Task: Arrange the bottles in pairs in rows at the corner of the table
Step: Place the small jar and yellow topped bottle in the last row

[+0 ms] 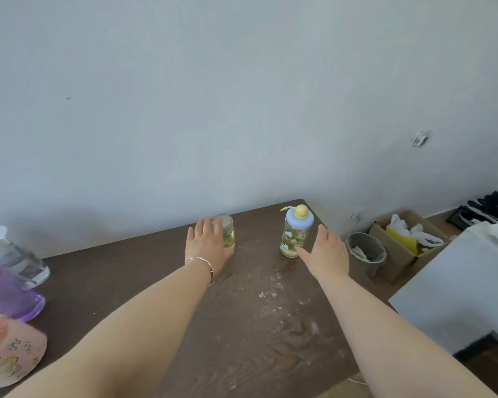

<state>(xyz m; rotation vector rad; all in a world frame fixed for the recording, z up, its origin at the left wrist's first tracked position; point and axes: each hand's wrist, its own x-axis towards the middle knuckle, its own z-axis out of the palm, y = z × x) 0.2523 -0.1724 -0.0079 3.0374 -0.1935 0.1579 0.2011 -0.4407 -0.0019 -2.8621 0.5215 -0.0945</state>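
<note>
A small clear bottle [228, 235] with a silver cap and yellowish liquid stands upright near the table's far edge. My left hand [206, 245] lies against its left side, fingers straight and slightly apart, not curled round it. A second bottle [295, 235] with a cartoon print, a blue lid and a yellow knob stands upright near the far right corner. My right hand [327, 252] is spread open just right of it, thumb tip by its base. At the left edge are a clear bottle [15, 258], a purple bottle [10, 294] and a pink bottle [10, 354].
The dark wooden table [242, 326] has white powder marks in its middle and meets a pale wall. Right of the table, on the floor, are a grey bin [367, 251] and a cardboard box [400, 245] of rubbish. A white surface [457, 297] stands at the right.
</note>
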